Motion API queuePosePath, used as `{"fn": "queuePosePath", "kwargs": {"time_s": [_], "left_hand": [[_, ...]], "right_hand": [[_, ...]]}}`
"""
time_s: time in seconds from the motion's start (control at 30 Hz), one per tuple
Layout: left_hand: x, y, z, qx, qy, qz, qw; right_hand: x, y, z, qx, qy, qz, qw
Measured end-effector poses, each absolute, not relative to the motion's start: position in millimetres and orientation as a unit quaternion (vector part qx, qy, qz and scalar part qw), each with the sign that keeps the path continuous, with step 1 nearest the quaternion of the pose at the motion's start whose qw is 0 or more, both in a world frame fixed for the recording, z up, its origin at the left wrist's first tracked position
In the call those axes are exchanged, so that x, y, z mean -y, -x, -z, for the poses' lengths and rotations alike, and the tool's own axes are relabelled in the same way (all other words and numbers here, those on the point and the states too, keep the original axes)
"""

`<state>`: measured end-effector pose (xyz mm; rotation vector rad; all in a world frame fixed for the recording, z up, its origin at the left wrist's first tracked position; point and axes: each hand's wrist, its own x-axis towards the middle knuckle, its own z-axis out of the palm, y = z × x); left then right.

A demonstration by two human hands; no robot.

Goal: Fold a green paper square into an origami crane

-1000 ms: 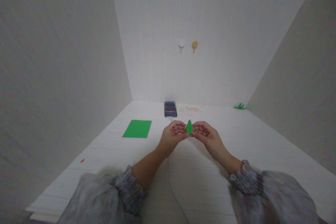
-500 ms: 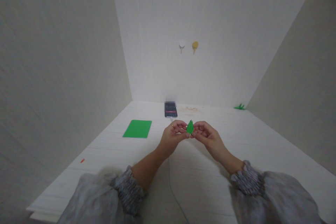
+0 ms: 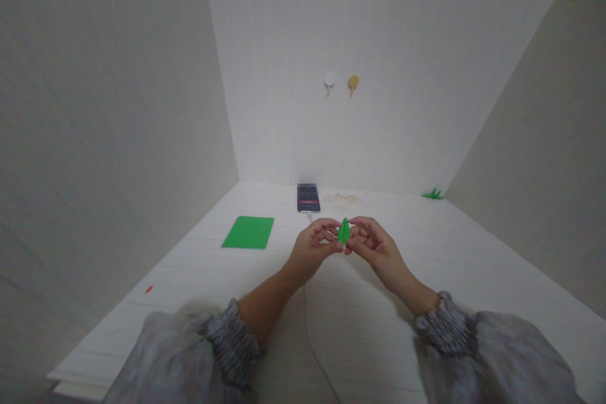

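Observation:
A small folded piece of green paper [image 3: 343,231] is held up above the white table [image 3: 426,278], pinched between both hands. My left hand [image 3: 315,245] grips its left side with fingers curled and a ring on one finger. My right hand [image 3: 374,245] pinches its right side, fingers bent around it. The paper stands roughly upright with a pointed top, tilted slightly right.
A flat green paper sheet [image 3: 248,231] lies on the table to the left. A phone [image 3: 308,197] rests near the back wall with a cable [image 3: 310,334] running toward me. A small green folded figure [image 3: 432,194] sits at the back right corner. A tiny red scrap [image 3: 148,289] lies at the left.
The folded green paper has tilted slightly to the right between my fingers, and my fingers have shifted a little on it. My arms stay in about the same place.

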<state>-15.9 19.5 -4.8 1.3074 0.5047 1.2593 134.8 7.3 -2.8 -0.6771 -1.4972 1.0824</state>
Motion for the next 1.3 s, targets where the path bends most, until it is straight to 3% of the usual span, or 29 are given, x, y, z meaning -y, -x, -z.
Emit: {"fn": "queuePosePath", "kwargs": {"time_s": [0.5,1.3], "left_hand": [[-22.8,16.5,9.3,-0.233,-0.551,-0.536,0.596],[-22.1,16.2,6.6,-0.242,-0.540,-0.538,0.600]], "right_hand": [[-8.8,-133.8,4.8,0.620,0.288,-0.479,0.550],[-5.9,-135.8,1.1,0.687,0.336,-0.386,0.516]]}}
